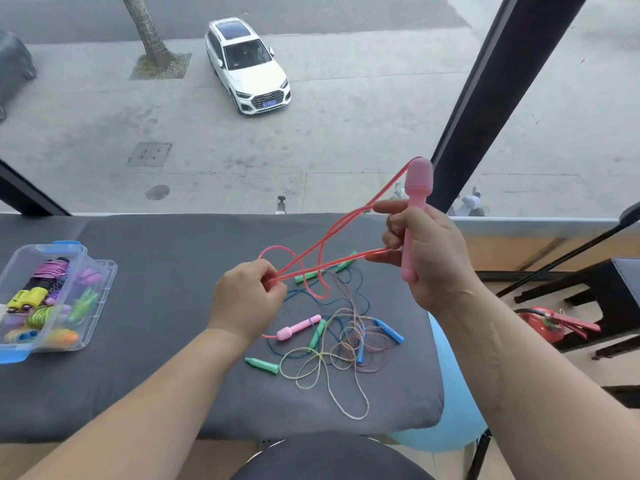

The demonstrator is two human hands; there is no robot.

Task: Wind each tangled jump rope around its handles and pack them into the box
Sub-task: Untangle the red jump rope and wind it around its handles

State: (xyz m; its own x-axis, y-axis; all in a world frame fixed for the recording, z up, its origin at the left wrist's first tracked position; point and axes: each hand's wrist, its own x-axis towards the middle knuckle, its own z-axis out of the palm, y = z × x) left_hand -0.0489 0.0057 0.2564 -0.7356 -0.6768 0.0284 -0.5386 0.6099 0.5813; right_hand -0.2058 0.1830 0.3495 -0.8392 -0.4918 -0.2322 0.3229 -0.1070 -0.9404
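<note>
Grips a pink plastic jump-rope handle point(417, 188) upright in the right hand point(429, 258), fingers curled round its shaft and bulbous head uppermost, above the far right part of a dark grey padded table top point(138, 358). Pinches a bunch of strands of the translucent pink rope point(322, 247) in the left hand point(247, 299), thumb and fingertips closed on them, raised off the table near its middle. Stretches those strands taut from the pinch up and rightward, one line to the handle's top and others to the right hand's fingers, with a slack loop sagging between. Has the second pink handle point(298, 328) lying flat just right of the left wrist. Beside it, to the near right, a tangle of thin multicoloured cord point(329, 375) and dark blue cord point(298, 351), mixed with green crayon-shaped handles point(262, 365) and a blue handle point(389, 330). At the left edge, an open clear plastic box with blue latches point(80, 255), holding already wound ropes point(52, 271) in purple, yellow and green. Beyond the far window, a white car point(247, 67); low on the right, a red fire extinguisher point(543, 323).
</note>
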